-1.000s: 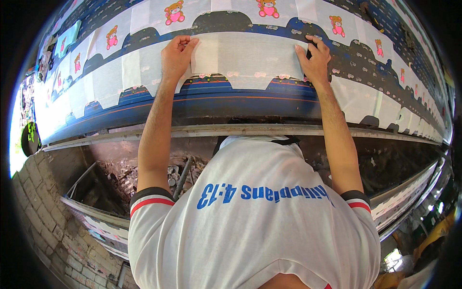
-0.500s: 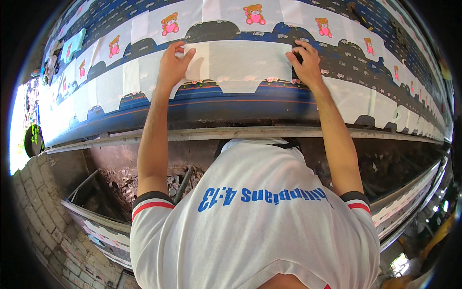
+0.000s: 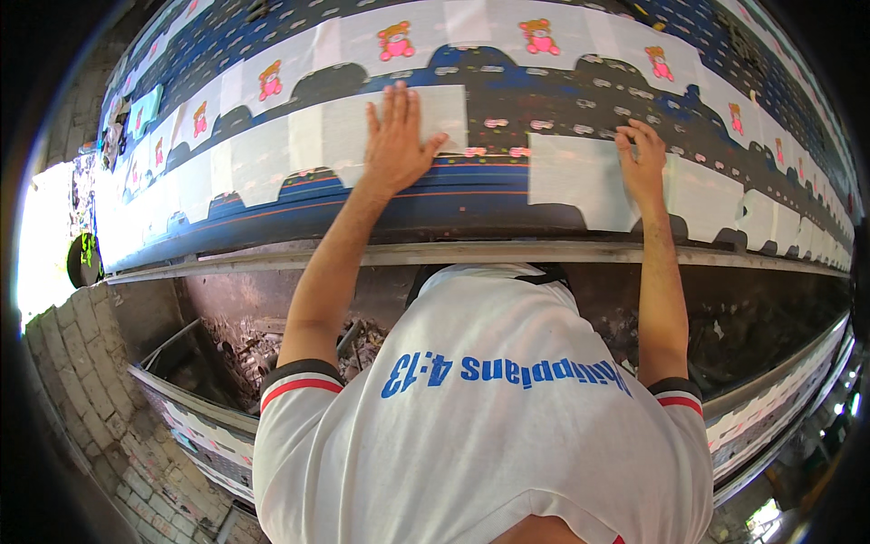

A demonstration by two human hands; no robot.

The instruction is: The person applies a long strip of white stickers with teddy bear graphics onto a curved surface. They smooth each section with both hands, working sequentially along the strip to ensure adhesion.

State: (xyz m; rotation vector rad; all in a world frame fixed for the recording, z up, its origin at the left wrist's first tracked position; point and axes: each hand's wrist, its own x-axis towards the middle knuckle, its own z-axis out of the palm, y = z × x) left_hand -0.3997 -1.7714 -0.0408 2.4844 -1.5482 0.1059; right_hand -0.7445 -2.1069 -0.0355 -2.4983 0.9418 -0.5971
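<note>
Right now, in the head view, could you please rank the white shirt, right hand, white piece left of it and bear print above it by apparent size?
1. White shirt, enlarged by nearness to the camera
2. White piece
3. Right hand
4. Bear print

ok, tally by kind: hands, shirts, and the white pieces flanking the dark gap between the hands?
Left hand and right hand: 2
Left white piece and right white piece: 2
White shirt: 1
Total: 5
</note>
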